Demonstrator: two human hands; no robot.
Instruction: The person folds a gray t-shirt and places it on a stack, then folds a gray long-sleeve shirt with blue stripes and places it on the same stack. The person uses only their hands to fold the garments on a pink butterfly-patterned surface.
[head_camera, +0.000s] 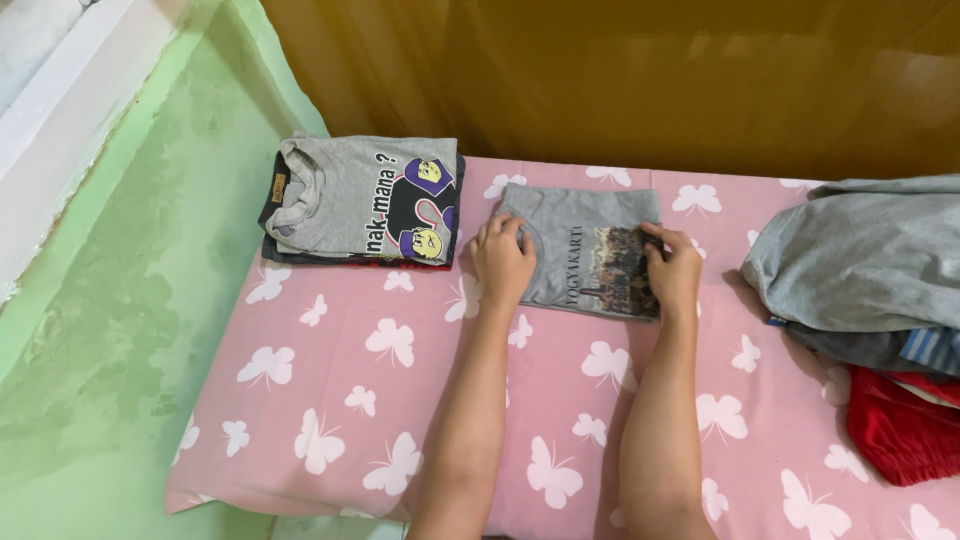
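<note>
Grey cotton, the folded shirt (585, 250) is lying on the pink sheet (330, 400), at three o'clock from the stack (360, 200). The left hand (503, 262) and right hand (672, 270) are pressing flat on its side edges, fingers spread, probably gripping nothing; soft, light, best lifted from underneath.

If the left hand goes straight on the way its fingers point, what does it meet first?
The left hand already rests on the folded grey shirt. Going on, it would probably cross bare pink sheet, then meet the brown wall.
</note>
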